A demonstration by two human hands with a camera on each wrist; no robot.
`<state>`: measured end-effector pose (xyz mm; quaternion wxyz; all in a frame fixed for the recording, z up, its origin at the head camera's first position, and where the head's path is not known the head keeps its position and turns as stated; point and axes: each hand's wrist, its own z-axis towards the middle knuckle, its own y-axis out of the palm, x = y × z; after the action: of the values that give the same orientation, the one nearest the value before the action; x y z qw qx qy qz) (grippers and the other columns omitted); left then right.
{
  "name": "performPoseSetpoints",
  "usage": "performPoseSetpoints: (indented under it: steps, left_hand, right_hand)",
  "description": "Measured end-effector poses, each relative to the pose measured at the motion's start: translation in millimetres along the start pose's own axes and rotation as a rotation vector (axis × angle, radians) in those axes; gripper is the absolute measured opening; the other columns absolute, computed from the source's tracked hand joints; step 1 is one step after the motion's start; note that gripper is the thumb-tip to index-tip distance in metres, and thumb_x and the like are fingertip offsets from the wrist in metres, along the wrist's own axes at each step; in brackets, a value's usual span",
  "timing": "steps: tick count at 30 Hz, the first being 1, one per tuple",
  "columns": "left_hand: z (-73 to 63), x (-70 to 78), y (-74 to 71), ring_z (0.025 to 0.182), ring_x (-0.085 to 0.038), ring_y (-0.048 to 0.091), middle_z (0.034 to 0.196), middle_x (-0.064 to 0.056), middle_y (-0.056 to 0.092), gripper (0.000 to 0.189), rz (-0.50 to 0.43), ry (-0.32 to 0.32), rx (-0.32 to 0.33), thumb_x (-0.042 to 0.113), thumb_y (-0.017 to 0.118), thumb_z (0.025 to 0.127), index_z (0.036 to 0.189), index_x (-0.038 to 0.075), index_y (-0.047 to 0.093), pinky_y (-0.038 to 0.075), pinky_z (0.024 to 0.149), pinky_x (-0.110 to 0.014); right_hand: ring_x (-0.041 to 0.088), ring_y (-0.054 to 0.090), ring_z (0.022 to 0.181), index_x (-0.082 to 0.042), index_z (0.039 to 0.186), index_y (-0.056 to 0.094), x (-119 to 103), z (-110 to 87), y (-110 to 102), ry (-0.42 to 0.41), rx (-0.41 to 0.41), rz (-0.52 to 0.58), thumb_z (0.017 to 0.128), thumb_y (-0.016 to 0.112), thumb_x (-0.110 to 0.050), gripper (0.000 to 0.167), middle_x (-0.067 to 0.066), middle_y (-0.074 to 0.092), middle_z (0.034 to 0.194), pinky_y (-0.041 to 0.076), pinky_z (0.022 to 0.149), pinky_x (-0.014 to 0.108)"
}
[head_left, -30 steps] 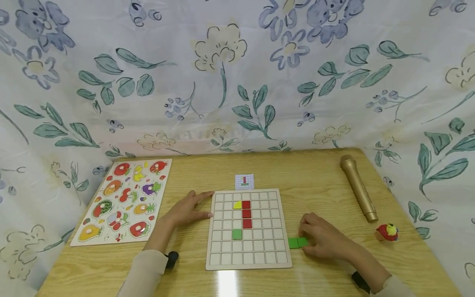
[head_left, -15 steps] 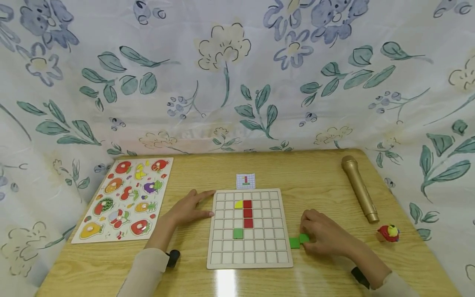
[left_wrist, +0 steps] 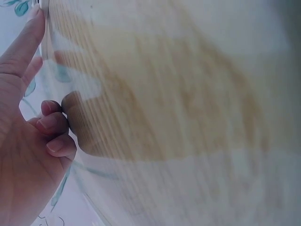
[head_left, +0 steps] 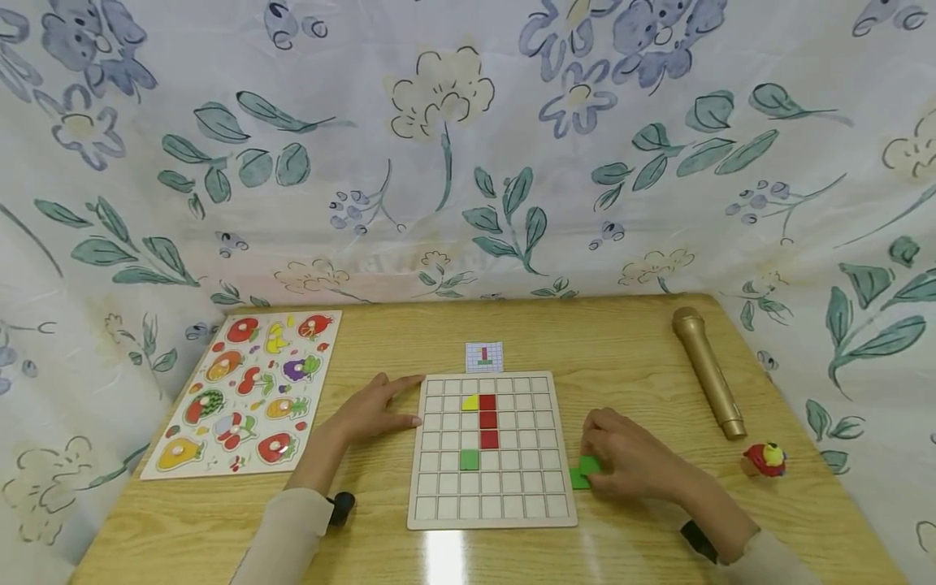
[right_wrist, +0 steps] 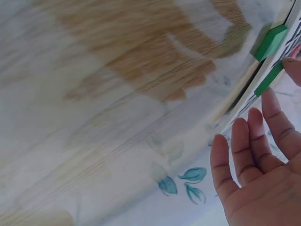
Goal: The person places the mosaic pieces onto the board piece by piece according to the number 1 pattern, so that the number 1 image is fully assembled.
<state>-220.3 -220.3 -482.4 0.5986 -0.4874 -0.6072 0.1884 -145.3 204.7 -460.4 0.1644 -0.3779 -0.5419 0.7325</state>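
A pale gridded board (head_left: 526, 495) lies in the middle of the table. On it sit a column of red square tiles (head_left: 487, 420), a yellow rounded tile (head_left: 470, 403) and a green square tile (head_left: 470, 461). My left hand (head_left: 373, 413) touches the board's left edge with extended index finger and thumb; its other fingers are curled in the left wrist view. Between thumb and index finger, my right hand (head_left: 632, 457) pinches a green tile (right_wrist: 269, 79) just off the board's right edge. Another green tile (head_left: 578, 480) lies there, partly overlapped by the held one.
Behind the board is a small pattern card (head_left: 484, 357). A fruit puzzle board (head_left: 241, 394) lies at the left. On the right are a gold microphone (head_left: 708, 374) and a small red and yellow toy (head_left: 766, 460). A floral curtain (head_left: 468, 162) hangs behind the table.
My right hand has picked up the outer green tile from beside the other one and moved it slightly left toward the board. My left hand has stayed at the board's edge.
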Motion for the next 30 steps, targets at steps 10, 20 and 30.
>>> performPoseSetpoints:
  steps: [10, 20, 30]
  left_hand:
    - [0.3, -0.8, 1.0, 0.073, -0.018, 0.040, 0.096, -0.007, 0.042, 0.078, 0.007, 0.002, -0.006, 0.054, 0.075, 0.083, 0.151, 0.036, 0.041, 0.034, 0.064, -0.035]
    - [-0.6, -0.4, 0.7, 0.073, -0.019, 0.040, 0.095, -0.007, 0.042, 0.077, 0.004, -0.003, -0.001, 0.052, 0.075, 0.083, 0.151, 0.035, 0.042, 0.034, 0.064, -0.035]
    - [-0.2, -0.2, 1.7, 0.074, -0.019, 0.040, 0.096, -0.007, 0.042, 0.077, 0.006, -0.005, 0.001, 0.053, 0.074, 0.083, 0.151, 0.036, 0.042, 0.034, 0.065, -0.035]
  right_hand:
    - [0.006, 0.044, 0.091, -0.016, 0.084, 0.064, -9, 16.8, 6, -0.029, -0.006, -0.009, 0.076, 0.080, -0.019, 0.018, -0.007, 0.051, 0.100, 0.045, 0.081, 0.029]
    - [0.008, 0.045, 0.095, -0.016, 0.083, 0.064, -16, 27.9, 13, -0.033, -0.012, -0.015, 0.076, 0.081, -0.021, 0.019, -0.006, 0.051, 0.103, 0.045, 0.083, 0.031]
    - [0.008, 0.044, 0.092, -0.015, 0.084, 0.066, -28, 46.1, 15, -0.064, -0.014, -0.020, 0.074, 0.079, -0.022, 0.018, -0.006, 0.051, 0.099, 0.044, 0.082, 0.028]
